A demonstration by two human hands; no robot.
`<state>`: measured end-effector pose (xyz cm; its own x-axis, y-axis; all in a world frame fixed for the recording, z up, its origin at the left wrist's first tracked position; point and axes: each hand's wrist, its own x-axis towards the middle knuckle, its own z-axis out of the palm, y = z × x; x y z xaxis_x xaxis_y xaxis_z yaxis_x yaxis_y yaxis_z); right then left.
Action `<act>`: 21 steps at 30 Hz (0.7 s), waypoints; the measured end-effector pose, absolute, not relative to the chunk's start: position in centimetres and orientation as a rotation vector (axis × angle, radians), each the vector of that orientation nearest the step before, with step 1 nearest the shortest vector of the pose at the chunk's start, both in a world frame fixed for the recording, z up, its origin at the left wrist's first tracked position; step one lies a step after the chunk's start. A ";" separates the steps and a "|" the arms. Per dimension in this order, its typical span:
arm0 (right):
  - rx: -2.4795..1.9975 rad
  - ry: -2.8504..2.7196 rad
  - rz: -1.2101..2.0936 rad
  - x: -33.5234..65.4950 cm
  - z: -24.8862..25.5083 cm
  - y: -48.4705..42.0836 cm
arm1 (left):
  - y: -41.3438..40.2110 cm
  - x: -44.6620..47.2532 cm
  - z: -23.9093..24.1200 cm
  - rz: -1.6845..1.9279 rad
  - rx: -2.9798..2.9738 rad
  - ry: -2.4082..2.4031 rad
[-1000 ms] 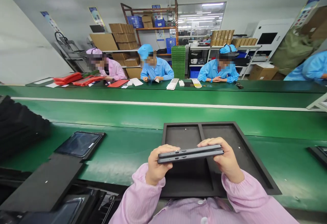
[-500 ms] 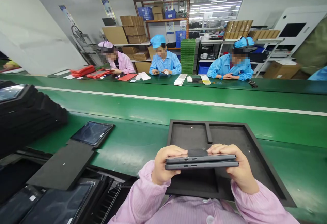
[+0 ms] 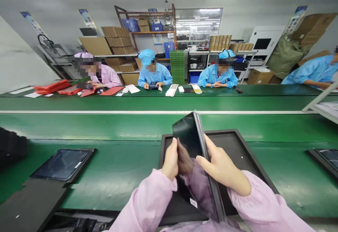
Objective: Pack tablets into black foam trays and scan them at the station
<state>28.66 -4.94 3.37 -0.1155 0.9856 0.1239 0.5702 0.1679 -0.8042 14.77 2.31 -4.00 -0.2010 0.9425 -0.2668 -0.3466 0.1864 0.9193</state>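
Two dark tablets (image 3: pixel 188 136), pressed together in a stack, stand tilted on edge before me. A glossy screen faces left and mirrors my hand and pink sleeve; a small white label sits near its lower end. Closed at the left side of the stack is my left hand (image 3: pixel 171 159), its fingers partly hidden. My right hand (image 3: pixel 223 166) grips the thick right edge, thumb on the near side and fingers behind. Under the tablets lies a black foam tray (image 3: pixel 239 144) with raised rims, partly covered by my hands and the tablets.
To the left, another tablet (image 3: pixel 63 165) rests on a black foam piece (image 3: pixel 29 200). A dark stack (image 3: pixel 12 145) rises at far left, and one more tablet (image 3: pixel 330 158) lies at far right. Co-workers (image 3: pixel 154 71) sit across the green conveyor (image 3: pixel 111 128).
The tablet stack has turned from lying flat, edges toward me, to standing tilted on edge. Both hands have shifted grip along its sides. My view has swung to the right.
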 end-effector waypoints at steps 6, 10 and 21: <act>-1.765 -1.789 0.886 26.3 2.1 -2.9 | 3.9 17.0 -4.5 1.396 1.065 1.141; -1.539 -1.463 0.997 26.3 0.2 0.6 | 5.6 16.0 -3.0 1.402 1.091 1.023; -1.250 -1.043 1.459 26.5 0.4 5.0 | 6.2 15.0 -2.8 1.321 1.041 0.944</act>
